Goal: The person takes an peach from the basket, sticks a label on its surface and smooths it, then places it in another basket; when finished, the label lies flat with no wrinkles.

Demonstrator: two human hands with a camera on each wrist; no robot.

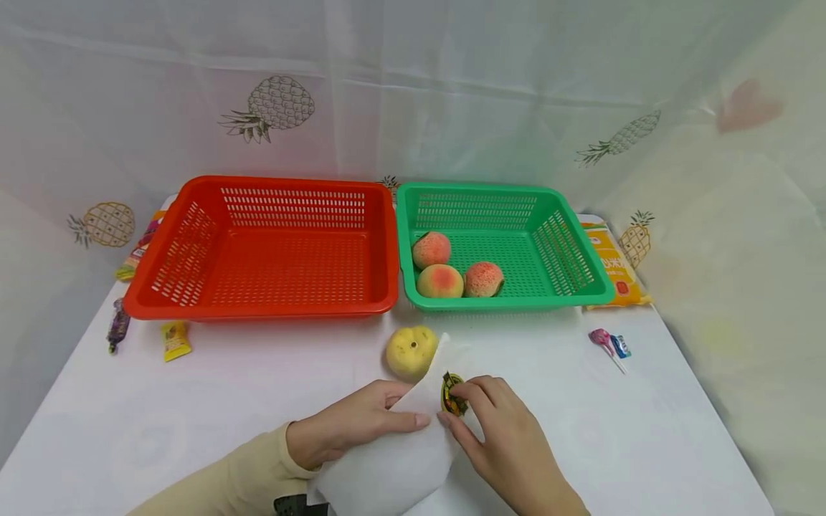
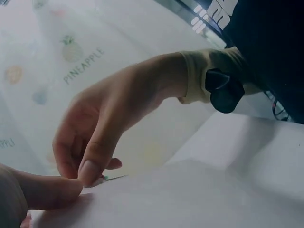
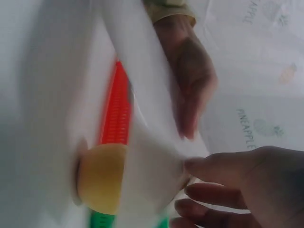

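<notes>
My left hand (image 1: 363, 421) pinches the edge of a soft white sheet or bag (image 1: 393, 473), thumb on top and fingers behind. At the sheet's right edge my right hand (image 1: 506, 437) pinches a small yellow-and-black oval piece (image 1: 454, 394) between thumb and fingertips; whether it is attached to the sheet I cannot tell. Just beyond the sheet a round yellow fruit (image 1: 411, 353) sits on the table, partly covered by the sheet's corner. In the right wrist view the yellow fruit (image 3: 102, 178) shows behind the white sheet (image 3: 147, 166).
A red basket (image 1: 258, 313) stands at the back left, beside a green basket (image 1: 510, 304) with three peaches (image 1: 441, 281). Candies lie outside: a purple one (image 1: 119, 326), a yellow one (image 1: 175, 340), a pink lollipop (image 1: 602, 338) and a blue one (image 1: 621, 347). An orange packet (image 1: 613, 269) lies far right.
</notes>
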